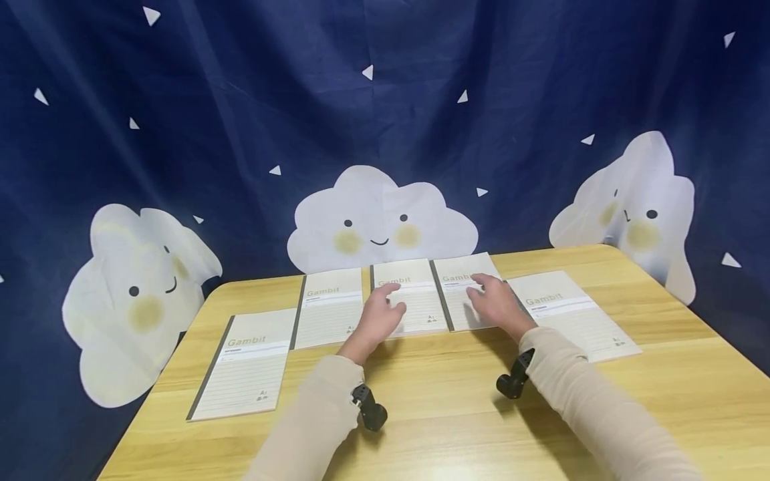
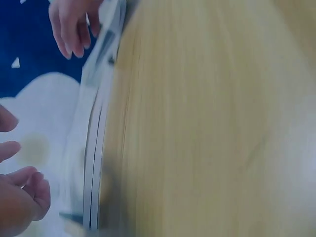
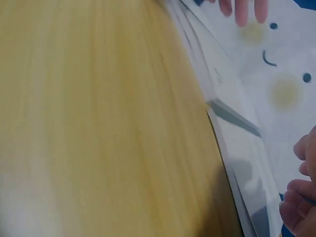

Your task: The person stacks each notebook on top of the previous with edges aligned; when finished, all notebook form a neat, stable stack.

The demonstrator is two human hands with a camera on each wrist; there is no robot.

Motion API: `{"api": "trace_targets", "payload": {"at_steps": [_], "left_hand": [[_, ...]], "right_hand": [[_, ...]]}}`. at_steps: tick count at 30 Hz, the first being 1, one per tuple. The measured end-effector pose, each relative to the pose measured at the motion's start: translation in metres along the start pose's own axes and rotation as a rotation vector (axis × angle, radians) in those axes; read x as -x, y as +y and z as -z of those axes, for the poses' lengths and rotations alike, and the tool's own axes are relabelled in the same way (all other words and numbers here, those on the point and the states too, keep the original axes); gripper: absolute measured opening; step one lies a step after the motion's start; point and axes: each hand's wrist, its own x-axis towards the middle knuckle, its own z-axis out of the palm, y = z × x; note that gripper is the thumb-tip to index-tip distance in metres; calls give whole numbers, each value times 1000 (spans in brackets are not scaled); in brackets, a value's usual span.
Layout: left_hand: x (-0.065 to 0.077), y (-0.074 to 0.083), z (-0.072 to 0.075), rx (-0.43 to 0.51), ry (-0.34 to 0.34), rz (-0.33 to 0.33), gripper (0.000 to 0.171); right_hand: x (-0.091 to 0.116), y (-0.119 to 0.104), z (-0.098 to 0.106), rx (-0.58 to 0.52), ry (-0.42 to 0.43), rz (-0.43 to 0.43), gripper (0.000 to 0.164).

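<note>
Several matching white notebooks with dark spines and "Gambit" on the cover lie along the far part of the table. My left hand (image 1: 379, 315) is over the left edge of the middle notebook (image 1: 421, 302), its fingers loosely bent and holding nothing. Over the notebook right of the middle (image 1: 452, 304) is my right hand (image 1: 498, 306), also with relaxed fingers and nothing in them. In the left wrist view both the left hand (image 2: 22, 202) and the right hand (image 2: 74, 22) appear raised above the notebooks' edges. The right wrist view shows the right hand (image 3: 300, 197) apart from the covers.
Another notebook (image 1: 249, 371) lies nearer at the left, with one (image 1: 327, 310) beside it. The far right notebook (image 1: 574, 317) lies angled. Behind the wooden table (image 1: 439, 414) hangs a dark blue curtain (image 1: 385, 127) with smiling clouds. Each wrist carries a small black camera.
</note>
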Motion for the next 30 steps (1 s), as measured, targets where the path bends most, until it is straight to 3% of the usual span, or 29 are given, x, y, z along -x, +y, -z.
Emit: {"api": "trace_targets", "payload": {"at_steps": [5, 12, 17, 24, 30], "left_hand": [[7, 13, -21, 124, -9, 8, 47], [16, 22, -55, 251, -100, -2, 47], [22, 28, -83, 377, -151, 44, 46], [36, 47, -120, 553, -186, 132, 42], [38, 61, -144, 669, -172, 200, 43]], "right_hand": [[4, 10, 16, -7, -25, -54, 47], [13, 25, 42, -29, -16, -94, 48], [18, 44, 57, -14, -46, -140, 52], [31, 72, 79, 30, -35, -157, 57], [43, 89, 98, 37, -52, -191, 62]]}}
